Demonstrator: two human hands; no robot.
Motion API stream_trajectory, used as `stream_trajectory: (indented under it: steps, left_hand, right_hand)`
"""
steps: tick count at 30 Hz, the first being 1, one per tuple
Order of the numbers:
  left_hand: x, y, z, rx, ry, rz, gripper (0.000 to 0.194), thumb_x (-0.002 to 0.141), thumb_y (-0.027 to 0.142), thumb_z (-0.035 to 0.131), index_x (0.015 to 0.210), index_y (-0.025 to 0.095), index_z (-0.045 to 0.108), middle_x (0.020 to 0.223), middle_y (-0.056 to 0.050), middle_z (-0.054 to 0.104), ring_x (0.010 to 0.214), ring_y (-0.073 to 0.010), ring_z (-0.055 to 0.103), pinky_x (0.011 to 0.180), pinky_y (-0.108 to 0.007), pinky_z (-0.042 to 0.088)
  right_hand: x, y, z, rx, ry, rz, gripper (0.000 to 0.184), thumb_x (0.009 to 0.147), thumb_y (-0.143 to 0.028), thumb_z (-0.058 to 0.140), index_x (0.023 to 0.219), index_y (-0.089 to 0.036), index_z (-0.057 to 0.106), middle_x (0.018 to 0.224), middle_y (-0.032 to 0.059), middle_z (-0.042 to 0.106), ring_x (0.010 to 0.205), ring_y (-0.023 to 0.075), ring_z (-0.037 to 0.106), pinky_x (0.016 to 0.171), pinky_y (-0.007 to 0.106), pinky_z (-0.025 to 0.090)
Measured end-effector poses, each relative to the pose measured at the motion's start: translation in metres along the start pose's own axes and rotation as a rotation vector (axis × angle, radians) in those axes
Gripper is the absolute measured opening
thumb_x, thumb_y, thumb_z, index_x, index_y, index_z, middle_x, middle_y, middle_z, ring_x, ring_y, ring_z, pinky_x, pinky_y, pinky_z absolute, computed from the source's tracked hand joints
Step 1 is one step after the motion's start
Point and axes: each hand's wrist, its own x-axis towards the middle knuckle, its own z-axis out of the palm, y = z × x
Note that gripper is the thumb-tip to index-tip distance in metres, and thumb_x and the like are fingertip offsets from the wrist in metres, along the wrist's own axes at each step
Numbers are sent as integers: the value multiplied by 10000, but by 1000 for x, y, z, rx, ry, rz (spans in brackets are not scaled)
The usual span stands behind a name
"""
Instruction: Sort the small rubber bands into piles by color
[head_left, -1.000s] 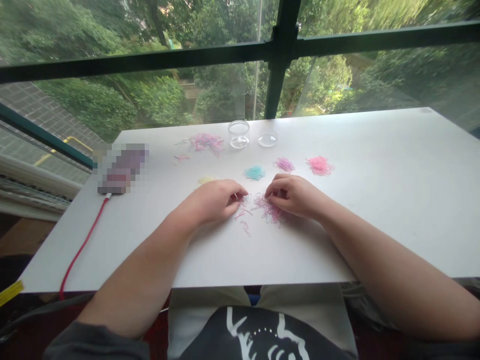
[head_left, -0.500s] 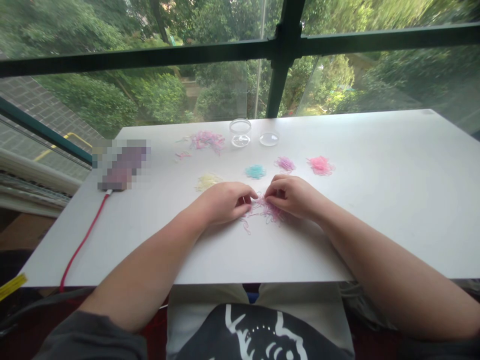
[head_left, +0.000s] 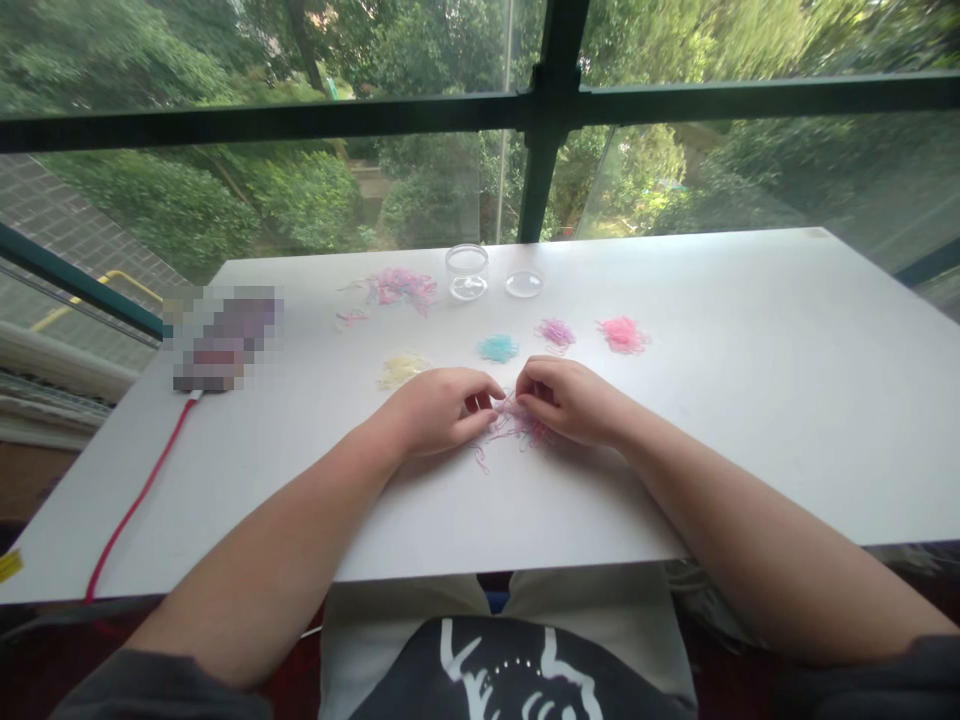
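Note:
A mixed pile of small pink and purple rubber bands (head_left: 531,430) lies on the white table in front of me. My left hand (head_left: 448,410) rests at the pile's left side, its fingers curved and the index fingertip apart from the thumb. From the right, my right hand (head_left: 571,400) reaches into the same pile with thumb and fingers pinched together on the bands; exactly what is between the tips is too small to see. Just past my hands sit sorted heaps: yellow bands (head_left: 403,370), blue bands (head_left: 498,348), purple bands (head_left: 556,332) and pink bands (head_left: 624,335).
Farther back are a larger mixed heap of bands (head_left: 401,288), a clear round jar (head_left: 467,273) and its clear lid (head_left: 523,284). A blurred-out device (head_left: 229,340) with a red cable (head_left: 142,495) lies at the left. Windows border the table's (head_left: 750,400) far edge.
The whole view has shifted slightly, so the table and heaps sit farther left. Both hands stay at the mixed pile, with only small finger movements.

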Motion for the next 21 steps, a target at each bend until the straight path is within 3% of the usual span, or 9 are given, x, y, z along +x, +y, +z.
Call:
stream_trajectory:
  steps: [7,21]
  left_hand:
    - [2,0,3,-66,92,-27,226,808,314,574,980,184,638,949,-35,676,753,-134,620,682,-254,483]
    - [4,1,5,-78,61,9,133,808,252,549,839,188,661,770,-3,670,687,-118,581,639,-236,436]
  right_hand:
    - [-1,-2,-2,75,4,-29,59,769,-135,512,765,-174,557,690,-3,559,603,101,479,571,219,369]
    - [-2,1,1,173,21,-119,77,768,-125,515,804,-177,561,739,12,586,657,115,517,629,241,428]
